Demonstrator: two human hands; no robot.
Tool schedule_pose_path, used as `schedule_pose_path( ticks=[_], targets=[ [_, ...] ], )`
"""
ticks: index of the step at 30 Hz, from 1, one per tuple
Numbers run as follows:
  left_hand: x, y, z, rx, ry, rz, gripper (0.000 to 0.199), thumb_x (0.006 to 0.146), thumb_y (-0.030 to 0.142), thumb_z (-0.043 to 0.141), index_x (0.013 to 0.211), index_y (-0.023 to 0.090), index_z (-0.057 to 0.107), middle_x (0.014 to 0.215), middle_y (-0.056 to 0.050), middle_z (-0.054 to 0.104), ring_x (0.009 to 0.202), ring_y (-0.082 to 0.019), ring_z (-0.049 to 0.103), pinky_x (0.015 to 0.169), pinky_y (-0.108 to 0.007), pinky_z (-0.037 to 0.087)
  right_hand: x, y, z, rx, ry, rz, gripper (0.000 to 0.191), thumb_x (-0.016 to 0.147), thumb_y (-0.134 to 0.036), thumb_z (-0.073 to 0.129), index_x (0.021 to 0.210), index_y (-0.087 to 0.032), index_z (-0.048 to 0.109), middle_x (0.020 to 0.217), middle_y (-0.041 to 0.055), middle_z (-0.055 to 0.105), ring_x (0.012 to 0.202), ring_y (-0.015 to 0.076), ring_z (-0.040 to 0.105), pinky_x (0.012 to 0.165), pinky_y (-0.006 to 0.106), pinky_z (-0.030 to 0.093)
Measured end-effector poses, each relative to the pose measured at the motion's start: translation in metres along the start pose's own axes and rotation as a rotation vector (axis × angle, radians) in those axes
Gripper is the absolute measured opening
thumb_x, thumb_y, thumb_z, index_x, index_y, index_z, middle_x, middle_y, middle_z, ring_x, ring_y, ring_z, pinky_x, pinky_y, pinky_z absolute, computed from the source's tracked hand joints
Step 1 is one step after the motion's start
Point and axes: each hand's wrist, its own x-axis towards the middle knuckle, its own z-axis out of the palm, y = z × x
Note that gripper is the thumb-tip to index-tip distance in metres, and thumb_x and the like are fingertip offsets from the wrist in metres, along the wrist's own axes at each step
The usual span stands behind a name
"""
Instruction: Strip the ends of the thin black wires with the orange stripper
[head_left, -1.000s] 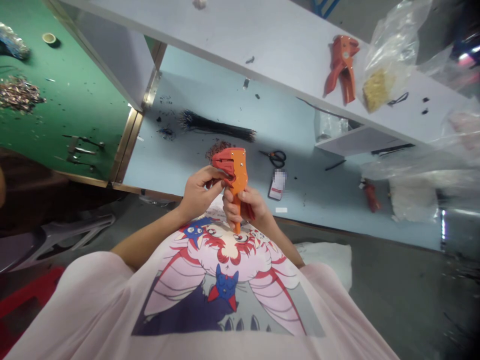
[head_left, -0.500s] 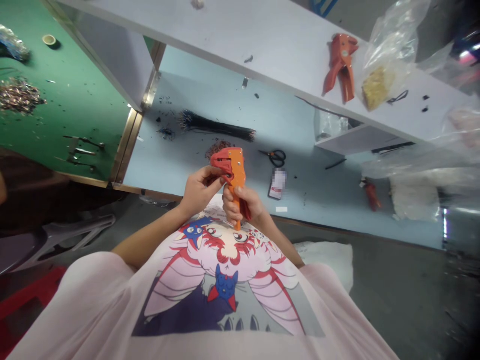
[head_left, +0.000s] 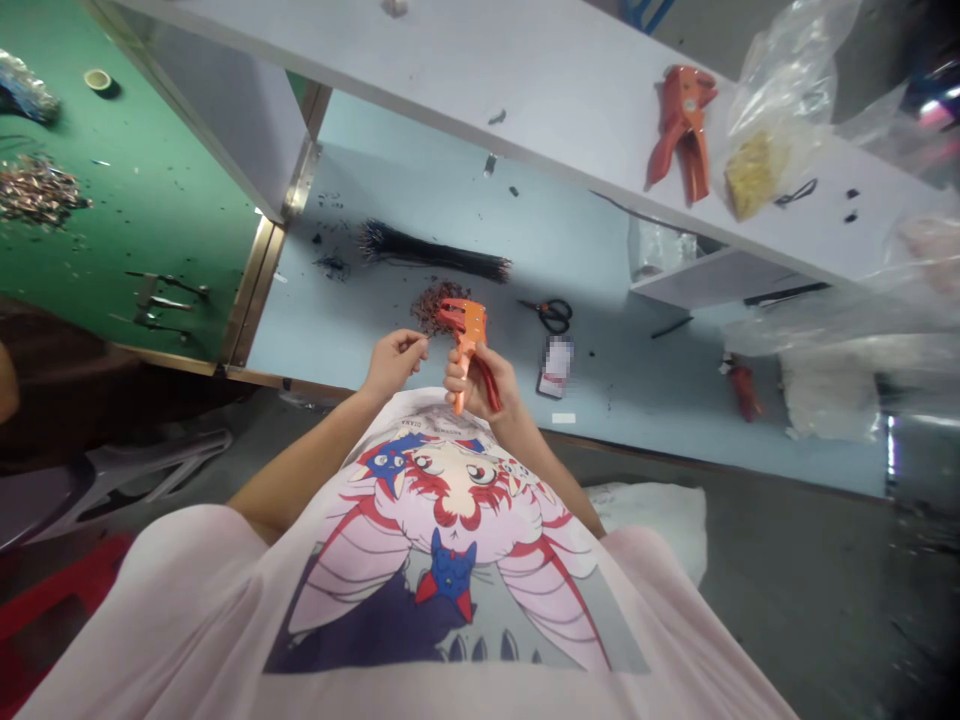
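My right hand (head_left: 484, 383) is wrapped round the handles of an orange and red wire stripper (head_left: 470, 322), its head pointing away from me over the bench. To its left, my left hand (head_left: 397, 362) is pinched closed, apart from the tool; whatever is between its fingertips is too small to make out. A heap of small reddish-brown scraps (head_left: 429, 305) lies just beyond the tool's jaws. Farther back, a bundle of black wires (head_left: 439, 252) rests on the light blue bench top (head_left: 405, 180).
Black-handled scissors (head_left: 553, 315) and a phone (head_left: 555, 368) lie right of the tool. A second wire stripper (head_left: 684, 132) and a plastic bag (head_left: 754, 175) rest on the raised white shelf (head_left: 570, 100). Another red tool (head_left: 742, 390) lies at the right. A green table (head_left: 187, 190) adjoins at left.
My left hand has drawn back left, away from the tool's jaws. The tool has shifted slightly and turned in my right hand, and its handles look farther apart.
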Motion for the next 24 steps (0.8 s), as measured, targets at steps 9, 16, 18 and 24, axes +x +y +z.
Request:
schedule_pose_path(
  ticks=[9, 16, 18, 24],
  targets=[
    [0.014, -0.014, -0.016, -0.107, 0.101, -0.089, 0.02, 0.067, 0.029, 0.066, 0.08, 0.015, 0.058, 0.07, -0.004, 0.071, 0.068, -0.013, 0.064, 0.073, -0.027, 0.048, -0.018, -0.003, -0.022, -0.077, 0.136, -0.21, 0.023, 0.084, -0.038, 0.053, 0.087, -0.015, 0.056, 0.071, 0.0017, 0.062, 0.062, 0.014, 0.061, 0.061, 0.031, 0.056],
    [0.006, 0.011, -0.015, -0.136, 0.007, 0.057, 0.025, 0.064, 0.032, 0.074, 0.078, 0.015, 0.061, 0.077, -0.005, 0.072, 0.071, -0.015, 0.067, 0.079, -0.031, 0.05, -0.028, 0.004, -0.028, -0.499, 0.268, -0.23, 0.031, 0.071, -0.036, 0.071, 0.09, -0.015, 0.057, 0.074, 0.0024, 0.063, 0.064, 0.0173, 0.063, 0.059, 0.033, 0.054],
    [0.001, 0.021, -0.013, -0.068, 0.006, 0.121, 0.023, 0.064, 0.033, 0.074, 0.075, 0.015, 0.064, 0.077, -0.004, 0.072, 0.073, -0.014, 0.066, 0.077, -0.029, 0.051, -0.032, 0.003, -0.022, -0.672, 0.274, -0.248, 0.034, 0.07, -0.037, 0.073, 0.092, -0.016, 0.057, 0.077, 0.0031, 0.063, 0.066, 0.0178, 0.063, 0.058, 0.032, 0.053],
    [-0.018, 0.047, -0.015, 0.283, 0.059, 0.41, 0.01, 0.071, 0.027, 0.069, 0.074, 0.018, 0.068, 0.071, 0.0, 0.068, 0.067, -0.011, 0.059, 0.068, -0.024, 0.048, -0.046, -0.002, 0.005, -1.045, 0.094, -0.322, 0.027, 0.078, -0.038, 0.067, 0.093, -0.017, 0.059, 0.081, 0.0035, 0.06, 0.073, 0.0159, 0.058, 0.067, 0.03, 0.049]
  ],
)
